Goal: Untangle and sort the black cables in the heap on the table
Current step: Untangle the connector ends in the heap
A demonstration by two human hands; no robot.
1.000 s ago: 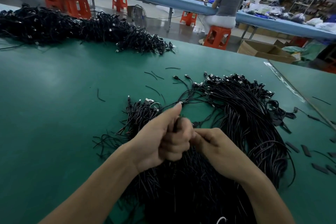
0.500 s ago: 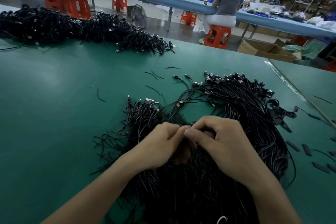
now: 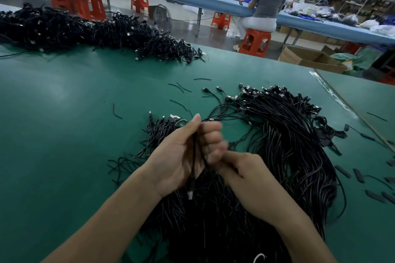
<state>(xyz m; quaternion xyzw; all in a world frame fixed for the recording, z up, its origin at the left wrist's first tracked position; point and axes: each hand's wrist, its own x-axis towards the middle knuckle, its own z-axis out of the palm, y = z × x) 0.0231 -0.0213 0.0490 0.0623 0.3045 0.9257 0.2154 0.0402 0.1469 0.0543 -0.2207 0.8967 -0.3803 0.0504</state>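
Observation:
A big heap of black cables point(image 3: 288, 145) with plug ends fans across the green table point(image 3: 64, 134) in front of me. My left hand point(image 3: 183, 156) is raised over the heap, palm toward me, fingers curled round a thin black cable point(image 3: 194, 156) whose plug hangs below the palm. My right hand point(image 3: 243, 175) lies just to the right, knuckles up, its fingers curled against the left hand's fingers; what it pinches is hidden. A smaller bunch of cables point(image 3: 162, 130) lies behind the left hand.
A second long pile of black cables point(image 3: 85, 32) runs along the table's far left edge. Short black cable scraps point(image 3: 179, 87) and flat black pieces point(image 3: 359, 175) are scattered around. A person sits on an orange stool point(image 3: 254, 42) at a blue bench beyond.
My left hand has lifted and turned palm toward me with a cable in it. My right hand has drawn back down and right from on top of the left.

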